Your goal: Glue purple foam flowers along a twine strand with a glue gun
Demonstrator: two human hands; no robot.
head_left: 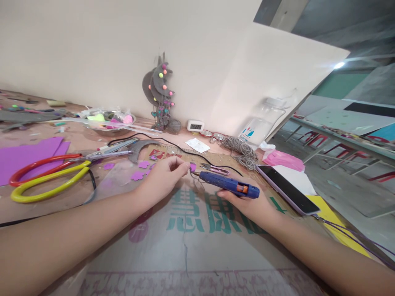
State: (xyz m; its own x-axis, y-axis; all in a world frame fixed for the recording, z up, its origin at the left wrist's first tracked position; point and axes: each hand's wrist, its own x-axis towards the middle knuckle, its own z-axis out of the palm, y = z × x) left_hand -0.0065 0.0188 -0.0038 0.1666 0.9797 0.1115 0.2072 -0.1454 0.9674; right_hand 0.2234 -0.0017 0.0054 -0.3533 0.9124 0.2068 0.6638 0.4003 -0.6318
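Observation:
My right hand [247, 203] grips a blue glue gun [230, 184] with an orange trigger, its nozzle pointing left. My left hand [163, 177] pinches a small purple foam piece [193, 167] right at the nozzle tip. Both hands rest over a sheet of printed cardboard [191, 230] with green characters. More purple foam cut-outs [140, 169] lie just left of my left hand. The gun's black cord [185, 151] runs back across the table.
Red and yellow-handled scissors [46, 174] lie at the left beside purple foam sheets [27, 155]. Small snips [212, 168], a phone [286, 190], a pink mask [284, 160], a plastic jar [262, 121], a grey decorated ornament [160, 96], a small clock [195, 125] and a metal bowl [108, 123] surround the work area.

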